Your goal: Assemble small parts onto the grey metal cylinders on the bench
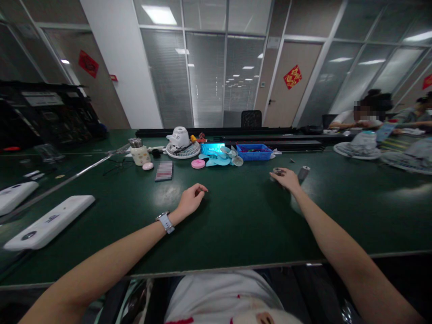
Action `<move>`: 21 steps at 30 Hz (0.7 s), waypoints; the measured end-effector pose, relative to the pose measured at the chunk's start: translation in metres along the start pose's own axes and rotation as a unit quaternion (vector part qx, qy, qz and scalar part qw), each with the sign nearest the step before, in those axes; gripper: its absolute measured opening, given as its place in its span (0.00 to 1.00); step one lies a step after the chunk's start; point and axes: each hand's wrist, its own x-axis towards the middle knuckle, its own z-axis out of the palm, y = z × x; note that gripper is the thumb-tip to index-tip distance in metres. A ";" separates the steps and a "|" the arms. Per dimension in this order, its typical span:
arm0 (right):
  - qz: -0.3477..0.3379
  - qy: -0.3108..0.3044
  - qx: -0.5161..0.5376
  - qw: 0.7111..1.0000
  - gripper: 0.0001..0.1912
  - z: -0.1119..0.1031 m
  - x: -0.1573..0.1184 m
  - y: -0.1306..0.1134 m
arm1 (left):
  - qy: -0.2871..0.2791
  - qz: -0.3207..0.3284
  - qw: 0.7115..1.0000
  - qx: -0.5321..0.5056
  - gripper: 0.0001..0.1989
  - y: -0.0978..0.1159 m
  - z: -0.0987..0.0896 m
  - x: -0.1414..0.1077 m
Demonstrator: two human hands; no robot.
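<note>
My right hand (286, 179) reaches over the right half of the green table, its fingers and thumb closed around a battery (277, 171) whose round top shows between them. Just to the right of that hand stands another battery (304, 173), a grey cylinder with a small raised tip. My left hand (191, 199) rests low over the middle of the table with its fingers loosely bent and a gap at the thumb. Nothing shows in it. Past the left hand lie a pink round case (198, 164) and a small dark pack (164, 171), blurred out in part.
A lit phone (212, 149), light-blue fan blades (218, 159), a blue basket (254, 152) and a white fan head on its grille (182, 150) line the back. A patterned jar (140, 155) and a white slab-like part (50, 222) are leftward. People sit at far right.
</note>
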 end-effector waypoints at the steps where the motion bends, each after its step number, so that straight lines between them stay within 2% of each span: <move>1: 0.022 -0.016 -0.004 1.000 0.21 0.000 0.000 0.000 | -0.001 0.001 1.000 -0.005 0.11 0.001 0.000 0.000; 4: 0.026 -0.018 0.025 0.999 0.17 0.003 -0.010 -0.017 | -0.007 0.010 1.000 -0.021 0.12 0.007 -0.002 -0.002; 6: -0.016 -0.044 0.120 0.992 0.17 0.009 -0.029 -0.042 | -0.010 0.032 0.999 -0.022 0.16 0.014 -0.002 -0.005; 7: -0.044 -0.078 0.181 0.979 0.17 0.014 -0.043 -0.058 | -0.011 0.048 0.999 -0.020 0.18 0.017 -0.003 -0.006; 9: -0.104 -0.172 0.288 0.936 0.19 0.025 -0.075 -0.090 | -0.011 0.084 0.996 -0.013 0.21 0.025 -0.002 -0.010; 11: -0.159 -0.261 0.330 0.893 0.20 0.035 -0.108 -0.118 | -0.013 0.115 0.993 -0.008 0.22 0.033 -0.001 -0.014; 13: -0.201 -0.324 0.334 0.862 0.18 0.041 -0.135 -0.137 | -0.023 0.142 0.990 -0.003 0.21 0.039 0.002 -0.018; 16: -0.234 -0.358 0.321 0.845 0.17 0.044 -0.156 -0.146 | -0.032 0.160 0.987 0.003 0.18 0.045 0.005 -0.020; 21: -0.261 -0.337 0.303 0.852 0.17 0.043 -0.156 -0.143 | -0.034 0.121 0.992 -0.022 0.14 0.047 0.010 -0.013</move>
